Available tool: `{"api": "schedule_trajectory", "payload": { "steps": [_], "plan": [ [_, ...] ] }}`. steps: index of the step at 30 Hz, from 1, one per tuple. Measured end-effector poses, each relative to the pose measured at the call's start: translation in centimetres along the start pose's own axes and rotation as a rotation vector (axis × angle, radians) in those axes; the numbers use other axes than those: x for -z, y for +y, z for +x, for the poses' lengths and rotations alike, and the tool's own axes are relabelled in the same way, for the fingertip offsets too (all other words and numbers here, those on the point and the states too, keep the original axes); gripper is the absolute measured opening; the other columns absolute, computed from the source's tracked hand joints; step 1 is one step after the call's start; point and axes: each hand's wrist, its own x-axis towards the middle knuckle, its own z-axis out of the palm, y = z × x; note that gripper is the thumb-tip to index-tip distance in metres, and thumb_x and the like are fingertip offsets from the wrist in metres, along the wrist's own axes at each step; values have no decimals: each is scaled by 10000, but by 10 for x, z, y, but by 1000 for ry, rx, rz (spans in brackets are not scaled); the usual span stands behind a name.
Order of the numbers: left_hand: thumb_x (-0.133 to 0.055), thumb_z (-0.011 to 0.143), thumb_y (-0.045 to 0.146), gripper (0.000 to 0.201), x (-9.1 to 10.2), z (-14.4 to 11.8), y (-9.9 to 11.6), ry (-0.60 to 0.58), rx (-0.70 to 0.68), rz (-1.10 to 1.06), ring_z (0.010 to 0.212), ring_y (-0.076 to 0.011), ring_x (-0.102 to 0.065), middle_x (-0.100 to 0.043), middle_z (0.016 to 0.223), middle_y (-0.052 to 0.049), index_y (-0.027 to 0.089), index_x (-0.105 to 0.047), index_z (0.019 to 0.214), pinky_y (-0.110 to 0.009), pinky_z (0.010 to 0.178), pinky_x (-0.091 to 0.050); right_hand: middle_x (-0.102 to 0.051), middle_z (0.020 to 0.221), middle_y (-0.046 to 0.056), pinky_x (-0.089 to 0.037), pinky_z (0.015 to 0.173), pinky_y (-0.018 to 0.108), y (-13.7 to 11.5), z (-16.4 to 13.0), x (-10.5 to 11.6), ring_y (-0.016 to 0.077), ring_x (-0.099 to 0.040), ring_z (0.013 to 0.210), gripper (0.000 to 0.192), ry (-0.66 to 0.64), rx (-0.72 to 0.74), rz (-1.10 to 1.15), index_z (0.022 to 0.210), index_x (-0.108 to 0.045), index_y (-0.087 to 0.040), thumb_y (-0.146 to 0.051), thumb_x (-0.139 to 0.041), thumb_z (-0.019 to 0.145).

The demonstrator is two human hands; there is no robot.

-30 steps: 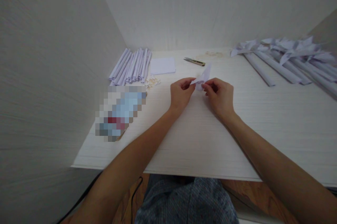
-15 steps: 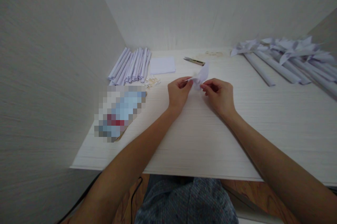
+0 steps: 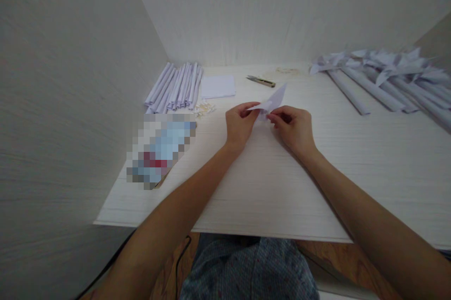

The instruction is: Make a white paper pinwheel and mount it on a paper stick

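Fingertips of both hands pinch one small folded paper piece held just above the table, near its middle. Left hand grips the left corner between thumb and forefinger; right hand clamps the lower edge, other fingers curled under. Change over the last second: the pointed flap, which stood up steeply and partly crumpled half a second ago, now lies flatter and reaches out to the far right as a clean triangle tip; both hands sit almost where they were, the left thumb a little further over the sheet. Judged from this, a crease is being opened or pressed out, and the fold looks partway, not finished. Outward from the hands: a scatter of small pale bits just left and far; beyond them a flat white sheet and a bundle of rolled paper tubes at far left against the wall. A cutter lies far of the hands. Far right, long paper tubes with folded tops lie in a row. A blurred-out patch covers something near left.
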Motion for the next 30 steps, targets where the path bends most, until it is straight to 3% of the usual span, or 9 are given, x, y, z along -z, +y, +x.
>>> {"api": "schedule_trajectory", "payload": {
  "steps": [30],
  "plan": [
    [-628,618,144,149,-2,0,-1,-48,9,-24,724,-142,-650,-704,765,-45,131,-676,759,-242,683,-500,-614,555,22,-373,507,256,-3,-2,0,118,-500,486,123,57,24,-98,607,-649,-145,-217,-582,682]
  ]
}}
